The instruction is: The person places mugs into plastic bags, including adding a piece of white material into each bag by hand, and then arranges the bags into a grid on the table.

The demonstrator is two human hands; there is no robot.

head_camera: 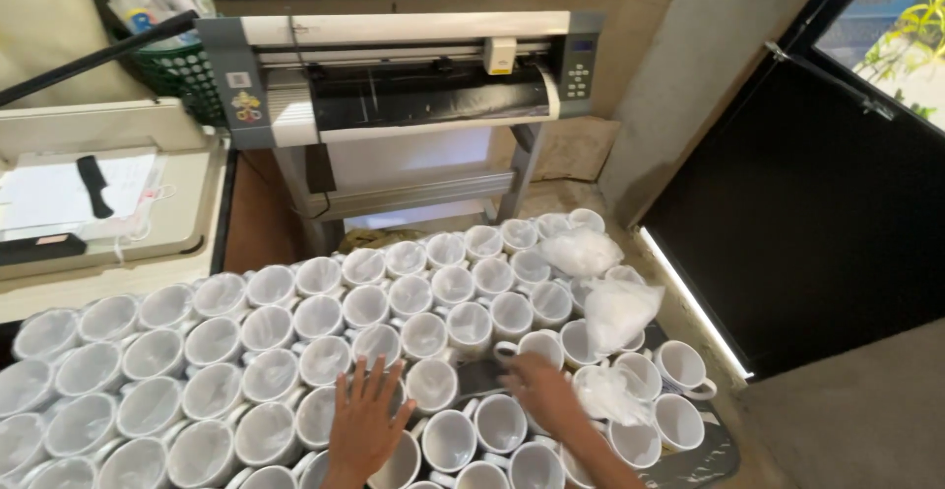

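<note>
Many white mugs stand packed together on a dark tray surface, most wrapped in clear plastic. My left hand lies flat with fingers spread on top of mugs near the front middle. My right hand reaches among the mugs to its right, fingers curled by the handle of a mug; whether it grips anything I cannot tell. Several unwrapped mugs sit at the right end. Crumpled clear plastic bags lie on mugs at the right.
A grey and white cutting plotter on a stand is behind the mugs. At left sits a beige machine with a long black lever. A dark door and a concrete pillar are at right.
</note>
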